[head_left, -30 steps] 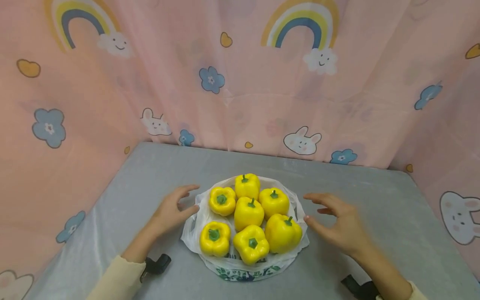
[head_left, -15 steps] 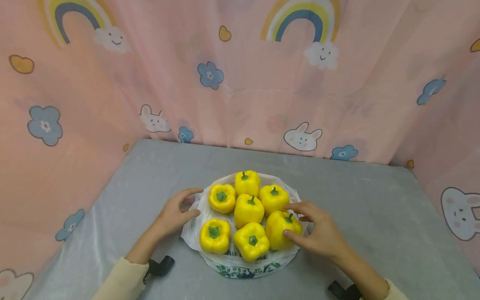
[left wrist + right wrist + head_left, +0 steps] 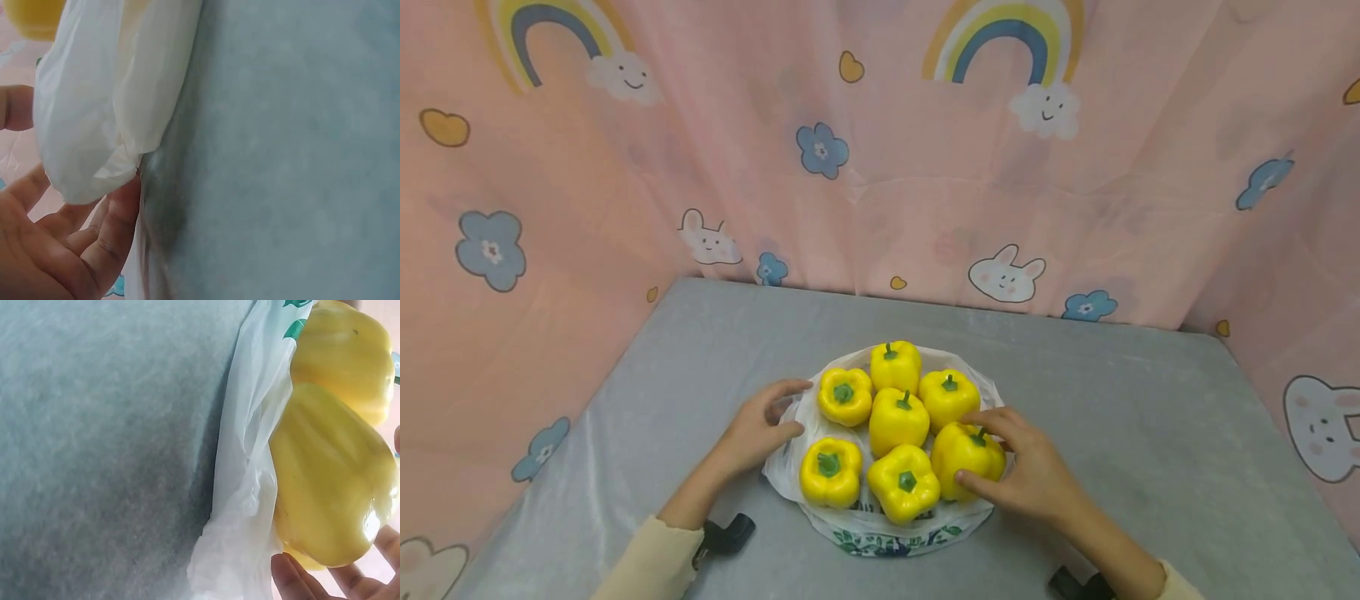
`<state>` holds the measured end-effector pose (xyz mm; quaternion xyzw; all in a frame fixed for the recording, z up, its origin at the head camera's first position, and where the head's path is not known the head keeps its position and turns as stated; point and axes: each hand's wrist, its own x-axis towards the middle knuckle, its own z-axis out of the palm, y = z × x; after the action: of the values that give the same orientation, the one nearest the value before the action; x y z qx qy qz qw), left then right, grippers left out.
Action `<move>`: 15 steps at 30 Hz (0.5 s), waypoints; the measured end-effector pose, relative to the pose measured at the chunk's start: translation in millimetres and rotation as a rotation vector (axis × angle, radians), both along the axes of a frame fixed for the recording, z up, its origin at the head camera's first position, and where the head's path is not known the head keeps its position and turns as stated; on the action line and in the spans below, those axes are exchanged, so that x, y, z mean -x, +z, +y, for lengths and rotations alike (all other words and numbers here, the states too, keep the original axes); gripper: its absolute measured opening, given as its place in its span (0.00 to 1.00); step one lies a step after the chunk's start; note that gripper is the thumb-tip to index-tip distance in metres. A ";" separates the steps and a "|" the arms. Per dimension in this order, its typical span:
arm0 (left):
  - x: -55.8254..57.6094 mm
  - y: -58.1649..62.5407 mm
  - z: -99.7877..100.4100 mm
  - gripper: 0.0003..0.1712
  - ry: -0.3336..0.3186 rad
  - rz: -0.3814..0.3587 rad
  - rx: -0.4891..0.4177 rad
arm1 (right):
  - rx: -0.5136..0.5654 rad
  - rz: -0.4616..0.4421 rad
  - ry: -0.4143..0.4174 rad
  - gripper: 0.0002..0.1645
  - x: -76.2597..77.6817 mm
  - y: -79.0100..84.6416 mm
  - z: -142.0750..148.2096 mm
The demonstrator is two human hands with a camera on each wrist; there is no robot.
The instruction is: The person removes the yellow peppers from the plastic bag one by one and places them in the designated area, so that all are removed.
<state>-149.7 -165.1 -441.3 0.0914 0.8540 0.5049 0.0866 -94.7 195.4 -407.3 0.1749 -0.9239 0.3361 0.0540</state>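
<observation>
Several yellow bell peppers with green stems sit on a spread white plastic bag (image 3: 857,533) with green print at its front. My right hand (image 3: 1037,471) grips the front right bell pepper (image 3: 958,458), thumb at its near side and forefinger over its top. In the right wrist view, fingertips (image 3: 287,569) reach the end of that bell pepper (image 3: 331,469), beside the bag's edge (image 3: 240,469). My left hand (image 3: 756,429) lies at the bag's left rim, its thumb and fingers apart. Those fingers (image 3: 115,219) are right at the white plastic (image 3: 87,112) in the left wrist view.
Around the bag spreads a grey tabletop (image 3: 1150,417). A pink curtain (image 3: 917,208) with rainbows, bunnies and flowers rises behind the table and on both sides. Dark wrist cameras sit below the left wrist (image 3: 730,533) and the right wrist (image 3: 1078,583).
My right hand has moved left from beside the bag onto the front right bell pepper. My left hand has edged slightly right at the bag's rim. The peppers have not visibly moved.
</observation>
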 end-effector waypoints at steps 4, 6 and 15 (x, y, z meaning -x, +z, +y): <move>-0.3 -0.6 2.2 0.31 0.009 -0.008 0.009 | -0.011 -0.001 -0.004 0.35 -0.5 -0.6 -2.0; -0.9 -0.5 3.1 0.31 0.013 -0.008 0.011 | -0.008 0.000 0.001 0.34 -0.6 -0.8 -2.7; -1.8 -0.9 6.5 0.32 0.005 0.056 0.045 | 0.024 0.038 0.011 0.32 -1.4 -1.9 -2.7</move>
<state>-147.9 -158.6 -442.2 0.1014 0.8673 0.4832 0.0631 -93.3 192.7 -409.2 0.1858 -0.9175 0.3442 0.0719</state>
